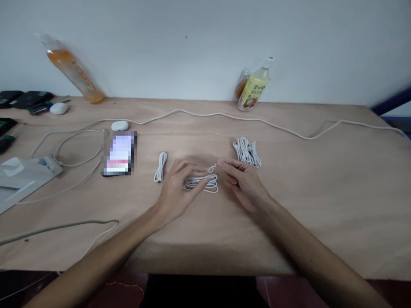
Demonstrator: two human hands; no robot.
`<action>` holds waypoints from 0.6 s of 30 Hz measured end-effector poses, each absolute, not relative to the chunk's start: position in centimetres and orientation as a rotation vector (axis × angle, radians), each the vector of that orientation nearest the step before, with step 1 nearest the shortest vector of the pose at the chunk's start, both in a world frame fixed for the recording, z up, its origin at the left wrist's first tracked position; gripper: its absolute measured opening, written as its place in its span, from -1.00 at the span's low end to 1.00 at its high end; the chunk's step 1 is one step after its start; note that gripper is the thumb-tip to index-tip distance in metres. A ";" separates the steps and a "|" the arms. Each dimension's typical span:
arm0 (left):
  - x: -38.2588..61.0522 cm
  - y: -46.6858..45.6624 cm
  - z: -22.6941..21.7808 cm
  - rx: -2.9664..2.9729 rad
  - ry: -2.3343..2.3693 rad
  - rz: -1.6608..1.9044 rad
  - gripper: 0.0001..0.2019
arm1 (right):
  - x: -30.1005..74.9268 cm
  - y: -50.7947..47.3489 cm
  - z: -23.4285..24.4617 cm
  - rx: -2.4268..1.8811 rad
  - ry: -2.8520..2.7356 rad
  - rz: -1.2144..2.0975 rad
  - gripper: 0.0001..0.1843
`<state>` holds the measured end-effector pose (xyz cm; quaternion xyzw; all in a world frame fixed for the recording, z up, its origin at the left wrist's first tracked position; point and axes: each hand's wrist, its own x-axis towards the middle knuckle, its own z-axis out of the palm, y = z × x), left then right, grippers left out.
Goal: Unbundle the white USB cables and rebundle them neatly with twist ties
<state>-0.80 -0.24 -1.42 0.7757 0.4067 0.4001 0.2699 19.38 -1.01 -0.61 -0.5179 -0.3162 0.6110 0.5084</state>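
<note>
Wooden tabletop [337,188], white wall [154,51] behind. From the left: a small cable bundle [160,167], then the left hand [175,186], thumb and fingers around a looped white cable [212,184] lying sideways — I can't tell if they squeeze. Just past it, a twist tie [211,170], curl pointing left, is pinched by the right hand [241,179] — more cables [247,152] beyond.

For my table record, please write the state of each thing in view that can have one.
Middle cable: coiled, in left hand
White tie: curled, end in right fingers
Left cable: bundled, lying flat
Right cables: bundled, piled together
Phone: screen lit
Case beside phone: appears closed
Orange bottle: upright
Yellow-labelled bottle: upright, capped
Long cable: uncoiled
</note>
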 end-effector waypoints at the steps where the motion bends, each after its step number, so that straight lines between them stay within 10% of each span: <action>1: -0.8 -0.2 -1.2 2.035 1.101 1.082 -0.85 | 19.3 -1.1 -0.7 -1.256 -0.785 1.451 -0.58; 18: -0.4 -0.2 -0.8 1.623 1.062 1.012 -0.90 | 18.8 -1.9 -1.2 -1.235 -1.142 1.239 -0.66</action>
